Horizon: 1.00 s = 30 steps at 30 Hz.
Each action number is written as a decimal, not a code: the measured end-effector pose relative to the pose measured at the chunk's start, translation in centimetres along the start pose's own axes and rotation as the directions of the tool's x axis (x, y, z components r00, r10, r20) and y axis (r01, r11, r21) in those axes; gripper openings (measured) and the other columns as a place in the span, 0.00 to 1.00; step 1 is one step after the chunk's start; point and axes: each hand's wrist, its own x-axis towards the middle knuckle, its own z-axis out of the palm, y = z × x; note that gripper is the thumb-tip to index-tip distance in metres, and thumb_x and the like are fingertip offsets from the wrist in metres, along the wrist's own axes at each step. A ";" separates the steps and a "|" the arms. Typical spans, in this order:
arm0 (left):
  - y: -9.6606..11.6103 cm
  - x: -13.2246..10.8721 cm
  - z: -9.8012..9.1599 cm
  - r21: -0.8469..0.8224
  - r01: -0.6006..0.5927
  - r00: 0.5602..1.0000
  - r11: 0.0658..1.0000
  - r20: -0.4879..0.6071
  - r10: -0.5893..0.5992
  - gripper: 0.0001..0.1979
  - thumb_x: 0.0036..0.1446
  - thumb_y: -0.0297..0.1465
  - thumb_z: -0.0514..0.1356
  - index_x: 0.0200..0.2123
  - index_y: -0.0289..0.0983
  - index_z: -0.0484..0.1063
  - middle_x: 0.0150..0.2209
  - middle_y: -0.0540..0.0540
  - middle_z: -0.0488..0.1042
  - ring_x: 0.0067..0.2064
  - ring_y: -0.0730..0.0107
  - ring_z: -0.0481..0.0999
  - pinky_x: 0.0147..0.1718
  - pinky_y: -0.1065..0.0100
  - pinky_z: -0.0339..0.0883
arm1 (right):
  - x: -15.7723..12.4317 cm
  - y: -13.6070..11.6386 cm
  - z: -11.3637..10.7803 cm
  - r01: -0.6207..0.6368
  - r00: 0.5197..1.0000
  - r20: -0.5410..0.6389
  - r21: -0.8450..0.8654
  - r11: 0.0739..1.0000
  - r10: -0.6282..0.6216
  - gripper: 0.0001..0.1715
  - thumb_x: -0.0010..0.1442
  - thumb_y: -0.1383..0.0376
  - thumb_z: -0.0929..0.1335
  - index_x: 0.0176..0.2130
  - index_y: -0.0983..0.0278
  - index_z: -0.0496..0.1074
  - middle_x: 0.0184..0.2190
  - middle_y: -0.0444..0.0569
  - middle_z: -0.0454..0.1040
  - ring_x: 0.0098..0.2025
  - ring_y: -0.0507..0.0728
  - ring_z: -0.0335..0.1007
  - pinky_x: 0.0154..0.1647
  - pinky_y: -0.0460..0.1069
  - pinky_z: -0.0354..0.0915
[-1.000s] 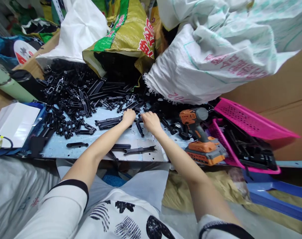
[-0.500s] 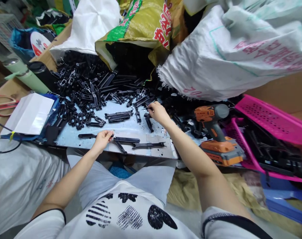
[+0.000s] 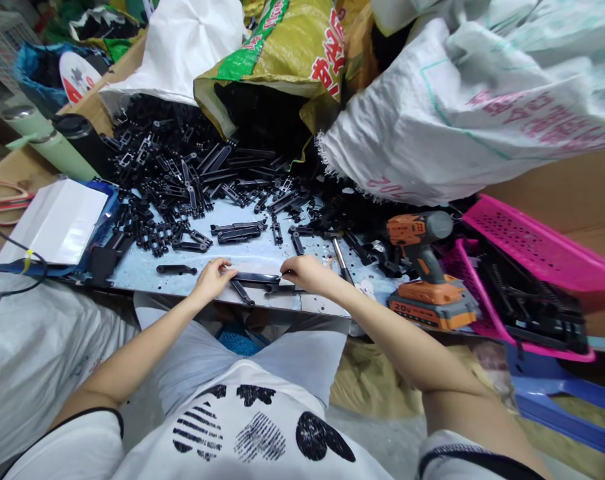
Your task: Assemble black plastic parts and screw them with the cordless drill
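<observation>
A long black plastic bar (image 3: pixel 257 277) lies level at the front edge of the bench, between my two hands. Its left end is pinched by my left hand (image 3: pixel 214 279). At its right end the fingers of my right hand (image 3: pixel 305 272) are pressed together; whether a small part is between them is too small to tell. Below the bar, a short black arm (image 3: pixel 242 292) slants down to the right. Another black bar (image 3: pixel 281 289) is partly covered by my right hand. One more black arm (image 3: pixel 176 269) lies left of my left hand.
A heap of black plastic parts (image 3: pixel 182 173) spreads across the back, below open sacks (image 3: pixel 270 57). To the right are a hammer (image 3: pixel 341 259), an orange cordless drill (image 3: pixel 425 267) and a pink basket (image 3: pixel 542 243). Papers (image 3: pixel 52 223) and red scissors (image 3: pixel 5 202) lie at the left.
My right hand has come back from the parts pile to the right end of the black bar. The hammer it covered now shows. My left hand stays at the bar's left end.
</observation>
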 end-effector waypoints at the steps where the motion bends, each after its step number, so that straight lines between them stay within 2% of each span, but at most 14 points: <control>1: 0.2 -0.3 0.0 0.058 -0.047 0.998 0.997 -0.028 0.048 0.13 0.56 0.37 0.59 0.40 0.36 0.72 0.35 0.46 0.72 0.33 0.68 0.70 0.35 0.67 0.65 | 0.2 -0.6 0.1 0.017 1.000 0.020 -0.085 0.996 -0.015 0.10 0.56 0.73 0.64 0.34 0.65 0.76 0.34 0.53 0.77 0.37 0.58 0.73 0.39 0.48 0.63; 4: 1.2 -1.3 0.2 0.268 -0.258 0.955 0.928 -0.075 0.287 0.15 0.60 0.39 0.55 0.44 0.37 0.71 0.45 0.40 0.71 0.48 0.58 0.69 0.47 0.60 0.62 | 0.7 -1.7 0.5 0.072 0.996 0.073 -0.254 0.965 -0.056 0.12 0.56 0.76 0.63 0.36 0.68 0.74 0.32 0.57 0.77 0.37 0.59 0.73 0.38 0.48 0.62; 6: 2.1 -1.9 0.6 0.362 -0.443 0.886 0.820 0.036 0.463 0.17 0.61 0.40 0.53 0.48 0.37 0.69 0.50 0.38 0.70 0.54 0.55 0.65 0.52 0.56 0.57 | 0.4 -1.4 1.3 0.046 0.998 0.048 -0.245 0.969 -0.035 0.12 0.58 0.74 0.63 0.40 0.68 0.73 0.31 0.56 0.76 0.35 0.59 0.74 0.36 0.48 0.63; 8: 3.0 -2.2 1.3 0.376 -0.604 0.794 0.702 0.209 0.571 0.20 0.62 0.40 0.52 0.53 0.37 0.66 0.54 0.37 0.67 0.58 0.53 0.62 0.55 0.54 0.52 | -0.4 -0.4 2.8 0.043 0.998 -0.042 -0.149 0.988 -0.049 0.12 0.62 0.69 0.63 0.43 0.66 0.72 0.33 0.54 0.77 0.37 0.58 0.74 0.38 0.48 0.64; 10: 3.8 -2.0 2.1 0.370 -0.683 0.730 0.630 0.334 0.596 0.24 0.61 0.41 0.53 0.57 0.36 0.61 0.57 0.36 0.65 0.59 0.52 0.60 0.57 0.53 0.49 | -1.5 1.1 4.8 0.120 0.976 -0.177 -0.047 0.992 -0.127 0.15 0.65 0.65 0.60 0.47 0.65 0.71 0.41 0.55 0.76 0.44 0.57 0.72 0.45 0.50 0.65; 13: 4.8 -1.5 3.2 0.391 -0.688 0.725 0.611 0.412 0.552 0.29 0.60 0.45 0.53 0.58 0.32 0.59 0.54 0.34 0.66 0.55 0.51 0.64 0.54 0.54 0.52 | -2.8 3.2 7.8 0.227 0.916 -0.338 -0.011 0.974 -0.218 0.21 0.65 0.59 0.61 0.55 0.63 0.66 0.51 0.56 0.71 0.51 0.58 0.67 0.51 0.53 0.63; 15: 5.1 -1.3 3.5 0.396 -0.689 0.722 0.607 0.440 0.534 0.34 0.57 0.50 0.53 0.57 0.30 0.60 0.51 0.33 0.68 0.51 0.50 0.67 0.51 0.56 0.56 | -3.1 4.2 8.8 0.233 0.908 -0.348 -0.044 0.972 -0.233 0.25 0.64 0.56 0.62 0.58 0.62 0.64 0.50 0.56 0.71 0.50 0.58 0.67 0.50 0.54 0.64; 18: 4.9 -1.3 3.4 0.400 -0.747 0.665 0.532 0.477 0.575 0.39 0.55 0.54 0.53 0.57 0.27 0.59 0.52 0.31 0.66 0.51 0.50 0.66 0.50 0.57 0.57 | -2.9 5.2 8.9 0.260 0.916 -0.270 -0.167 0.951 -0.298 0.27 0.64 0.54 0.61 0.59 0.61 0.62 0.48 0.55 0.71 0.47 0.58 0.67 0.45 0.53 0.64; 20: 4.4 -1.2 3.2 0.453 -0.762 0.646 0.464 0.478 0.595 0.38 0.58 0.51 0.51 0.59 0.25 0.56 0.54 0.30 0.65 0.51 0.50 0.67 0.48 0.57 0.59 | -2.6 5.7 8.4 0.233 0.917 -0.258 -0.272 0.934 -0.305 0.29 0.63 0.49 0.61 0.56 0.64 0.66 0.45 0.56 0.72 0.44 0.58 0.68 0.41 0.51 0.63; 22: 3.9 -0.8 3.0 0.529 -0.725 0.679 0.441 0.446 0.583 0.34 0.60 0.49 0.49 0.57 0.25 0.59 0.50 0.30 0.68 0.46 0.52 0.69 0.42 0.58 0.61 | -2.4 6.0 8.0 0.131 0.914 -0.319 -0.353 0.926 -0.251 0.33 0.60 0.43 0.60 0.44 0.68 0.72 0.35 0.56 0.73 0.37 0.58 0.68 0.35 0.50 0.61; 24: 3.6 -0.3 2.7 0.579 -0.666 0.732 0.471 0.384 0.563 0.29 0.62 0.47 0.47 0.48 0.26 0.68 0.40 0.33 0.73 0.40 0.55 0.71 0.36 0.61 0.62 | -2.3 5.9 7.4 0.069 0.897 -0.379 -0.390 0.918 -0.229 0.35 0.59 0.40 0.59 0.29 0.68 0.72 0.25 0.53 0.70 0.29 0.55 0.66 0.29 0.48 0.57; 26: 3.8 0.0 2.0 0.571 -0.646 0.742 0.507 0.314 0.592 0.26 0.64 0.45 0.45 0.34 0.30 0.72 0.29 0.37 0.73 0.34 0.59 0.72 0.31 0.64 0.61 | -2.6 5.0 6.3 0.134 0.870 -0.393 -0.395 0.909 -0.299 0.35 0.60 0.41 0.58 0.22 0.66 0.68 0.20 0.50 0.66 0.24 0.53 0.62 0.26 0.48 0.52; 28: 4.7 -0.6 0.6 0.485 -0.693 0.691 0.533 0.239 0.682 0.26 0.65 0.43 0.44 0.24 0.33 0.69 0.22 0.42 0.69 0.28 0.64 0.70 0.26 0.67 0.58 | -3.4 3.3 4.3 0.292 0.821 -0.391 -0.338 0.895 -0.415 0.35 0.62 0.43 0.56 0.20 0.65 0.65 0.18 0.48 0.64 0.22 0.51 0.58 0.24 0.48 0.49; 30: 6.3 -2.3 -1.1 0.278 -0.792 0.597 0.544 0.159 0.787 0.27 0.66 0.43 0.42 0.22 0.35 0.66 0.18 0.45 0.66 0.23 0.68 0.67 0.23 0.68 0.55 | -4.6 1.0 2.0 0.500 0.753 -0.391 -0.181 0.847 -0.529 0.34 0.64 0.44 0.55 0.20 0.64 0.63 0.17 0.45 0.61 0.20 0.50 0.55 0.24 0.48 0.47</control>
